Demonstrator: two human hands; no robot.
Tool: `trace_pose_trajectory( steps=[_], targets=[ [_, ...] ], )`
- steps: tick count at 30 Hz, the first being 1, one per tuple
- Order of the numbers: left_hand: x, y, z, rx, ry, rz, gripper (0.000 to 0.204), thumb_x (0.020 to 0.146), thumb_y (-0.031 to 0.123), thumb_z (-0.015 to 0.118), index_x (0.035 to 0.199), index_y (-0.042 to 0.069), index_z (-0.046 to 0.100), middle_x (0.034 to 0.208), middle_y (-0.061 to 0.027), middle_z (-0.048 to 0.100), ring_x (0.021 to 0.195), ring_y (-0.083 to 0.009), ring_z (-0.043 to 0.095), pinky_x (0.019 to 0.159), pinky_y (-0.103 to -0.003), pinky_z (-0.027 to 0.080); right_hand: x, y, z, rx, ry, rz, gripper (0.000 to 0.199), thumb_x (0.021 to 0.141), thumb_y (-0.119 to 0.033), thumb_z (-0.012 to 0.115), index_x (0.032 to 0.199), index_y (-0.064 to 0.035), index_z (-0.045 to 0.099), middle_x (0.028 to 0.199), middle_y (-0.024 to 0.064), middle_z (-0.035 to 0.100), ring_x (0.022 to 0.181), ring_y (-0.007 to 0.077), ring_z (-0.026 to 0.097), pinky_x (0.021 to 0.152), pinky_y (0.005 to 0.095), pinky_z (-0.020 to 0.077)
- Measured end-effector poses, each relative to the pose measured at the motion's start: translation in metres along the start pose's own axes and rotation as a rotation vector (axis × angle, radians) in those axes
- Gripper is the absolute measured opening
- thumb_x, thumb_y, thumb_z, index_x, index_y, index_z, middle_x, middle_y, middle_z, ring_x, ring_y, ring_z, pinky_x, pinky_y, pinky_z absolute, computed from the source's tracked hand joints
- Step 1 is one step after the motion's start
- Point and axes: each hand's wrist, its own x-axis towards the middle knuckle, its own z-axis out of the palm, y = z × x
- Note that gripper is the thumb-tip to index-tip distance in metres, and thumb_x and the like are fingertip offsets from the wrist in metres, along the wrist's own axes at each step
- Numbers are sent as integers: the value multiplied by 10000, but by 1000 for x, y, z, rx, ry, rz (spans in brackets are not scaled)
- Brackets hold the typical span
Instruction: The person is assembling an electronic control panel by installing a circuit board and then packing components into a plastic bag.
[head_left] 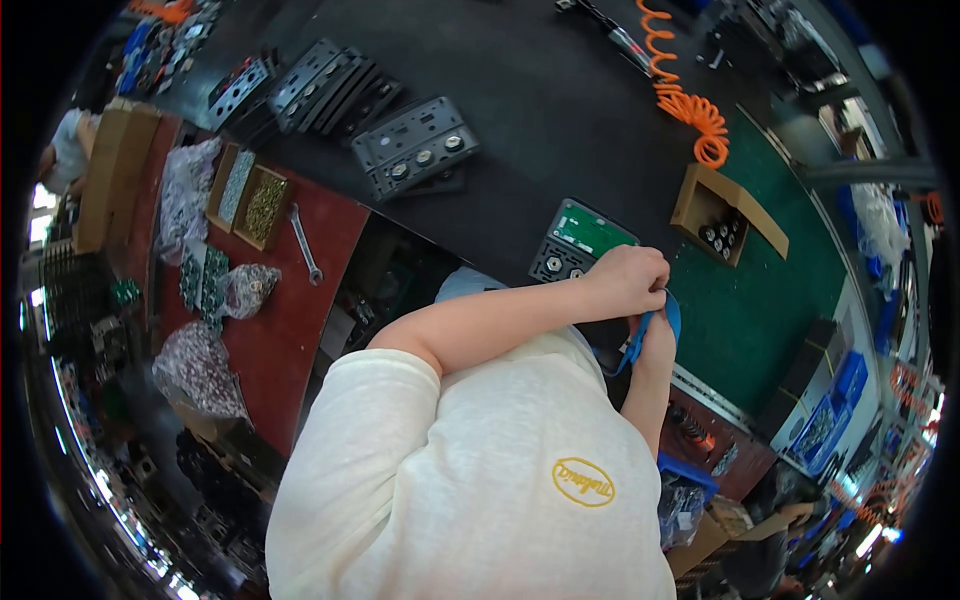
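Observation:
My left hand [628,278] reaches across my body to my right wrist. Its fingers are closed in a pinch at a blue wrist strap [674,318] looped around that wrist. Of my right hand [654,343] mostly the wrist shows; its fingers are hidden behind the left hand and the strap. Just beyond the left hand, on the dark table, lies a black housing [551,262] with a green circuit board [592,232] in its far part and round metal-centred fittings in its near part.
Black panels [415,145] are stacked at the far left. A cardboard box [708,215] of small round parts stands right, near a coiled orange hose [697,112]. On the red table lie a wrench [305,245], a tray of small hardware [262,207] and bagged parts [200,370]. Other people are at the edges.

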Motion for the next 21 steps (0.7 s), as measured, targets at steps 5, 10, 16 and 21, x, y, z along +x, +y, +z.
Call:
trace_pose_trajectory(
  steps=[5, 10, 16, 21],
  targets=[
    [-11, -13, -12, 32, -66, -236, 127, 679, 148, 633, 711, 26, 615, 690, -103, 593, 651, -262, 599, 596, -359, 474, -53, -24, 3, -727, -259, -314, 245, 896, -123, 500, 1089, 24, 532, 899, 70, 599, 804, 158, 568, 702, 276, 452],
    [-17, -20, -18, -209, -243, -317, 200, 770, 210, 638, 795, 11, 630, 689, -79, 611, 617, -175, 594, 560, -312, 471, -46, -27, -129, -985, 304, -324, 282, 909, -195, 526, 1059, 42, 557, 918, 116, 606, 818, 180, 562, 747, 310, 449],
    [-62, -68, -115, -820, 125, -802, 248, 837, 18, 462, 1043, -40, 586, 825, -93, 611, 673, -130, 575, 598, -266, 530, -69, 18, -394, -1561, 1132, 72, 393, 845, -285, 522, 898, 91, 622, 978, 289, 601, 896, 389, 603, 688, 471, 496],
    [-183, -95, -229, -848, 655, -669, 298, 830, 7, 544, 1115, -79, 540, 1031, -180, 612, 934, -232, 619, 766, -302, 533, -69, 7, -322, -1470, 1482, 281, 338, 818, -239, 511, 857, 70, 641, 954, 246, 618, 924, 402, 586, 736, 485, 478]
  ],
)
